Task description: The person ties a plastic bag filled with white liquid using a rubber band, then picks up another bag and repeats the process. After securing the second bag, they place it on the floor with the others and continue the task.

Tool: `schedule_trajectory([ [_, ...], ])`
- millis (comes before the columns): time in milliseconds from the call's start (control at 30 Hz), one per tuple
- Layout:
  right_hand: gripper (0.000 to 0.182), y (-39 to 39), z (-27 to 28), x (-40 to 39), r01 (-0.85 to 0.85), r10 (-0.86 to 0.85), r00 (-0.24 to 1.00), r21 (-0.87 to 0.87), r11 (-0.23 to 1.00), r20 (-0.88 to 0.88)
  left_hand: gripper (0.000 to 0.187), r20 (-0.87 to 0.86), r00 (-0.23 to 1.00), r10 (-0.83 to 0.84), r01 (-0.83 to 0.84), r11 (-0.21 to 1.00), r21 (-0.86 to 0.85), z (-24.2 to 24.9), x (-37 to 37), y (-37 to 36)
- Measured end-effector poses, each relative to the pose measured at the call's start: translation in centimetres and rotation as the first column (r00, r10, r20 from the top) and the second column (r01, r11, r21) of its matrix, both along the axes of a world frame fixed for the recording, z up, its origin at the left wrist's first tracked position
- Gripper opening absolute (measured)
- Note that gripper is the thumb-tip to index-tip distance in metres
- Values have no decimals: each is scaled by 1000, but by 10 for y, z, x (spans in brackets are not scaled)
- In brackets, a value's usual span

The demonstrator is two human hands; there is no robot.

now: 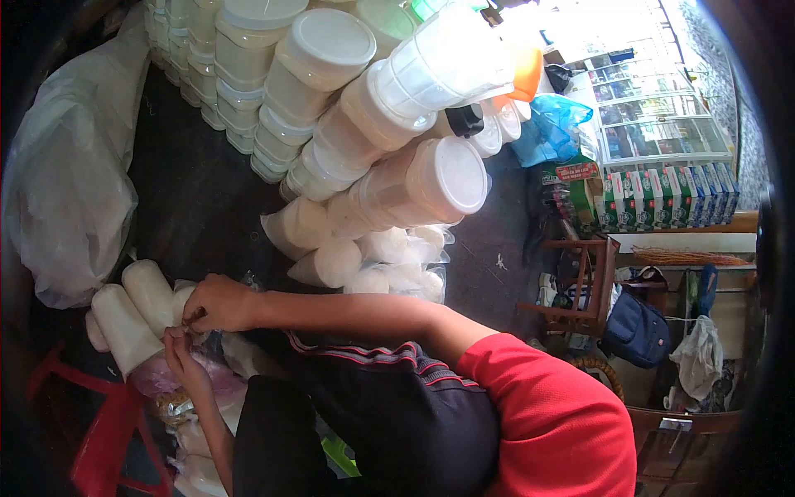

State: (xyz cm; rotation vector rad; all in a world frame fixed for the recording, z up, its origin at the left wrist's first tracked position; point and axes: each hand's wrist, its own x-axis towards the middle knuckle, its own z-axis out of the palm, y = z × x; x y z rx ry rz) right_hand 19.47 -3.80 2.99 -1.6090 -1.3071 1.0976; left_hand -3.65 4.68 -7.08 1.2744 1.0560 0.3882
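Observation:
My right hand (219, 305) reaches in from the red-sleeved arm, its thumb and fingers closed in a pinch. Just below it, my left hand (187, 358) comes up from the bottom edge, fingertips also pinched and meeting the right ones. What they hold between them is too small to make out. Beside and behind the hands lie filled white plastic bags (124, 327), long and rounded. Beneath my left hand a pinkish plastic bag (189, 375) shows in part. My forearm and black-trousered leg hide some of the bags lower down.
Stacked clear tubs with white lids (332, 36) rise across the dark floor, with more filled white bags (335, 262) at their foot. A large translucent sack (70, 174) lies left, a red plastic chair (108, 431) below. A wooden stool (592, 286) and backpack (636, 330) are right.

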Motion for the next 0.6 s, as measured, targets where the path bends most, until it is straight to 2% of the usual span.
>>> schedule_trajectory([
  [33,24,0,1,-1,12,-12,1000,-16,1000,29,55,2,1000,1,-1,1000,-1,5,5,-4],
  [100,23,2,4,-3,20,-18,998,-31,999,58,57,55,965,257,-253,965,-67,23,22,-14],
  [133,21,3,6,-3,16,-14,995,-19,1000,103,57,55,964,261,-257,964,-66,26,25,-14],
  [200,20,4,9,-4,4,-4,990,-4,1000,142,58,-78,982,170,-165,985,57,30,25,-12],
  [233,21,5,7,-7,0,3,985,-16,1000,175,58,-86,980,178,-173,983,63,28,23,-10],
  [300,22,6,2,-12,-23,27,980,-24,999,199,57,-8,996,85,-85,996,9,19,19,-8],
  [333,24,5,-5,-17,15,-22,966,31,999,256,57,-19,994,104,-104,994,14,20,20,-9],
  [367,27,7,-4,-23,43,-68,951,90,995,302,52,-71,992,109,-102,990,95,26,24,-13],
  [400,28,7,-5,-24,30,-38,956,33,999,291,48,-130,983,132,-108,979,175,32,29,-18],
  [433,30,7,0,-23,4,3,964,-24,1000,267,43,-125,989,85,-62,982,179,43,33,-19],
  [467,28,6,-5,-25,31,-41,952,38,999,305,39,-134,990,50,-25,983,182,55,36,-19],
  [533,27,3,2,-29,61,-98,910,103,993,402,35,-141,990,26,31,920,391,66,42,-21],
  [567,33,7,21,-22,32,-22,909,-15,999,417,35,-125,991,39,8,935,356,72,42,-23],
  [600,41,9,26,-13,16,-27,896,29,999,443,35,-96,994,47,-15,949,316,74,45,-25],
])
